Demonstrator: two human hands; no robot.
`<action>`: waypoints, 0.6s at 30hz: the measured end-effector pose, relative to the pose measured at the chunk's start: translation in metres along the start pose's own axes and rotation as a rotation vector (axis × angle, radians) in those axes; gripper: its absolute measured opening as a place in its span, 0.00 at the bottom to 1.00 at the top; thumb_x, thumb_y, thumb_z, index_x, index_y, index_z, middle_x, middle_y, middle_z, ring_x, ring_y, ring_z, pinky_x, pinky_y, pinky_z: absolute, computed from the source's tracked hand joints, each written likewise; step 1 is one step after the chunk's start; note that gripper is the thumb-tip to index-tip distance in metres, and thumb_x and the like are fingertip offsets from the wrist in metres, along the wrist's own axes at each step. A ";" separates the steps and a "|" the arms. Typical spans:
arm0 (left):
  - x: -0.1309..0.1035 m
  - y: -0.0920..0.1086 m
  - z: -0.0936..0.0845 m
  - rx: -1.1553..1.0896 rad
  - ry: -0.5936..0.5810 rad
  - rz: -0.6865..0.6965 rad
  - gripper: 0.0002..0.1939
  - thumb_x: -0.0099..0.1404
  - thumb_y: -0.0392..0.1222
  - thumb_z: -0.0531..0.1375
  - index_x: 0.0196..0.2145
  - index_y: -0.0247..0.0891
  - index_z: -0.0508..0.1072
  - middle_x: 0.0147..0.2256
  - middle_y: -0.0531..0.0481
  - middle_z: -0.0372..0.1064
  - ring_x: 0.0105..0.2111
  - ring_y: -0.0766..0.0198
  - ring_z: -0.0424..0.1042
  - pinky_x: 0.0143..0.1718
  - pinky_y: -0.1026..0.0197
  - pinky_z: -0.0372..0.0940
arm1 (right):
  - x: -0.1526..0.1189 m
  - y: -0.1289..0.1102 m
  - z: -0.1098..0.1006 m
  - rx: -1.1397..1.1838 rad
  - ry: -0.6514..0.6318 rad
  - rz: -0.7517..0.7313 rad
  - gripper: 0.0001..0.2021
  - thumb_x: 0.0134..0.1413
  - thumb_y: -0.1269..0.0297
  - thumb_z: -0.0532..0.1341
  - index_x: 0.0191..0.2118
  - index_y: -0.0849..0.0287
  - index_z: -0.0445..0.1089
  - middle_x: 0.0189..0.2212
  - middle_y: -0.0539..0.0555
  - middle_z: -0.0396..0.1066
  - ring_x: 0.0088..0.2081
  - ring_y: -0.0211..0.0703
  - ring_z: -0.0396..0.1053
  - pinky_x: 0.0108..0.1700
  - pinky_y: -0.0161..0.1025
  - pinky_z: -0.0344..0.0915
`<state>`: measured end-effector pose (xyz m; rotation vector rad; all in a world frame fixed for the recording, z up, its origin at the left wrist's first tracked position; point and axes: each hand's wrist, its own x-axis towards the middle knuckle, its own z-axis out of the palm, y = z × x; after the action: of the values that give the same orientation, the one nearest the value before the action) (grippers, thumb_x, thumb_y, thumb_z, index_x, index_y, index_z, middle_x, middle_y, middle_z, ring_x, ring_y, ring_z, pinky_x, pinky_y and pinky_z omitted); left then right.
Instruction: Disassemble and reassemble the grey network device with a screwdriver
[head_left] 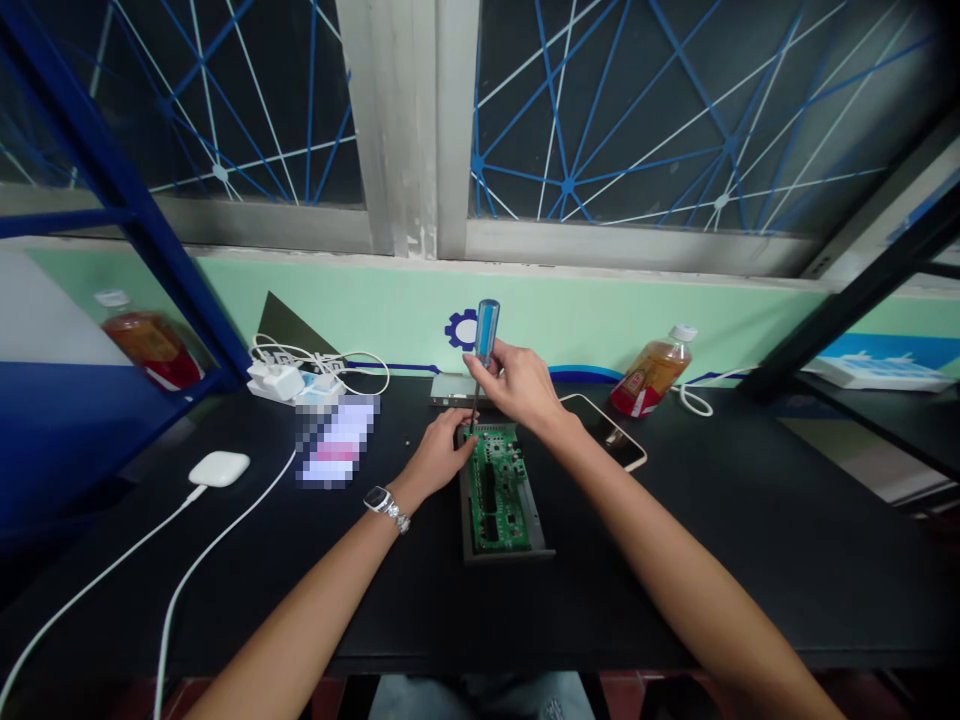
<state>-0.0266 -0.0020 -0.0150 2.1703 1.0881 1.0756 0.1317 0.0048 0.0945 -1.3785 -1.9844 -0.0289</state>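
A green circuit board (501,490) lies in a grey metal tray (541,535) on the black desk. My right hand (519,382) is closed round a screwdriver (487,330) with a blue, clear handle, held upright, its shaft pointing down at the board's far left corner. Beside that corner is my left hand (444,452), its fingers at the tray's edge and near the shaft's lower end. Whether those fingers pinch the shaft or the tray is too small to tell. Behind the tray sits a flat grey metal piece (452,388).
A phone (628,440) lies right of the tray, near a drink bottle (651,375). On the left are a blurred-out phone screen (341,445), a white case (219,468) with a cable, and a power strip with chargers (279,382). Another bottle (154,345) stands at far left.
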 end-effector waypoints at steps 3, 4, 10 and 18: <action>0.000 -0.001 0.000 -0.001 0.004 0.012 0.13 0.63 0.35 0.60 0.47 0.38 0.71 0.46 0.43 0.72 0.48 0.54 0.72 0.52 0.51 0.64 | 0.000 0.001 0.001 -0.009 -0.004 -0.014 0.18 0.64 0.48 0.52 0.29 0.57 0.61 0.23 0.51 0.66 0.23 0.39 0.62 0.27 0.37 0.49; 0.000 -0.001 0.000 -0.003 0.004 0.016 0.13 0.63 0.34 0.60 0.47 0.38 0.71 0.46 0.43 0.72 0.48 0.54 0.72 0.52 0.51 0.64 | 0.000 0.002 0.001 -0.011 -0.004 -0.018 0.18 0.64 0.48 0.52 0.30 0.57 0.61 0.23 0.51 0.66 0.23 0.39 0.62 0.27 0.37 0.49; 0.000 -0.003 0.001 0.003 -0.014 0.023 0.13 0.64 0.33 0.59 0.46 0.38 0.71 0.47 0.43 0.72 0.49 0.53 0.71 0.53 0.51 0.64 | 0.000 0.002 -0.001 -0.030 -0.034 -0.042 0.17 0.65 0.49 0.51 0.31 0.57 0.60 0.23 0.51 0.66 0.22 0.39 0.60 0.27 0.38 0.47; 0.001 -0.001 -0.001 0.005 -0.012 0.032 0.11 0.64 0.33 0.59 0.45 0.38 0.71 0.46 0.43 0.72 0.48 0.54 0.71 0.52 0.51 0.64 | 0.003 0.004 0.000 -0.096 -0.079 -0.052 0.16 0.66 0.50 0.49 0.36 0.57 0.63 0.23 0.51 0.66 0.23 0.41 0.60 0.26 0.38 0.46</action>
<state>-0.0272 -0.0010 -0.0151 2.2028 1.0554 1.0734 0.1344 0.0091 0.0944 -1.4075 -2.1086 -0.0965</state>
